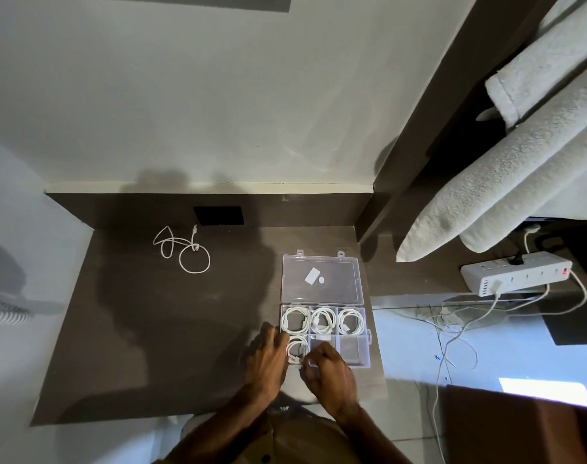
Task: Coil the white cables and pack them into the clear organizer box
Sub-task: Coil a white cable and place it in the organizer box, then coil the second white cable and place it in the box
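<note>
Both hands are down at the clear organizer box (325,336), a thin, see-through plastic tray split into six square compartments, sitting at the right edge of the dark, matte brown tabletop (151,329). Its hinged lid (321,278) lies folded flat behind it, glossy, with two small latch tabs on the far rim and a white sticker on the panel.

Across the far row, three white cables are coiled into tidy rings: one in the left compartment (295,319), one in the middle (322,320), one on the right (351,321). A fourth coil (297,350) sits in the near-left compartment, and that is where the action is. The left hand (267,358) rests against the box's left wall, fingers curled toward the coil. The right hand (330,373) has its fingers pinched narrow at the near rim, on what looks like the cable's loose end; the exact grip is too small to make out. The near-right compartment shows bare plastic.

Well apart, on the far left of the tabletop, one more white cable (181,251) lies loose in soft, uneven loops, just in front of a black rectangular wall plate (218,216).
</note>
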A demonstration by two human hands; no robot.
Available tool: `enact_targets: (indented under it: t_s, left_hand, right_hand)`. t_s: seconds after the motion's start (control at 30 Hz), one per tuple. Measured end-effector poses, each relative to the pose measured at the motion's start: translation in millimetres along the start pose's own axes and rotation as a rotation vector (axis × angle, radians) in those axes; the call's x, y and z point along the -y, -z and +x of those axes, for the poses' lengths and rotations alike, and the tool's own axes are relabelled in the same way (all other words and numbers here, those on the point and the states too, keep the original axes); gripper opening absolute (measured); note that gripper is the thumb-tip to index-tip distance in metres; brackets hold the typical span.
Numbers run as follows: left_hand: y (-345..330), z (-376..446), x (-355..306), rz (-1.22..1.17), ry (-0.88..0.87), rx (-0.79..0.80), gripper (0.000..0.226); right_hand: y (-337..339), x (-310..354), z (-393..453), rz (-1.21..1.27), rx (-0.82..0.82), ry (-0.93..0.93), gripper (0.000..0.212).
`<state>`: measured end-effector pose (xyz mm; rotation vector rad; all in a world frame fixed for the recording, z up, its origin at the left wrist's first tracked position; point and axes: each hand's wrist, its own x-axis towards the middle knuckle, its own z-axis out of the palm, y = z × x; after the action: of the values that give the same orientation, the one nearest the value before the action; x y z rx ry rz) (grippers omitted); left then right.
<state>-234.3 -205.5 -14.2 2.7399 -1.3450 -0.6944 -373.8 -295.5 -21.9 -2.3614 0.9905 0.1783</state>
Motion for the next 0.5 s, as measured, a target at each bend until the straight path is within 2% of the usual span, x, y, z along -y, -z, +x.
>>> enact_targets:
  t_s: [0.13, 0.27, 0.37, 0.5]
  left_hand:
    - [-1, -1, 3, -0.045, -0.012, -0.02, 0.053]
    - [3, -1, 14, -0.157, 0.017, -0.072, 0.037]
    - [18, 0, 42, -0.239, 0.083, -0.095, 0.021]
    - [47, 12, 101, -0.335, 0.276, -0.186, 0.016]
  right_hand:
    - [1, 2, -2, 0.036, -0.005, -0.043, 0.024]
    - [6, 11, 4, 0.105, -0.053, -0.081, 0.023]
    - [15, 32, 25, 0.133, -0.094, -0.013, 0.014]
    - [27, 88, 77, 0.127, -0.051, 0.154, 0.024]
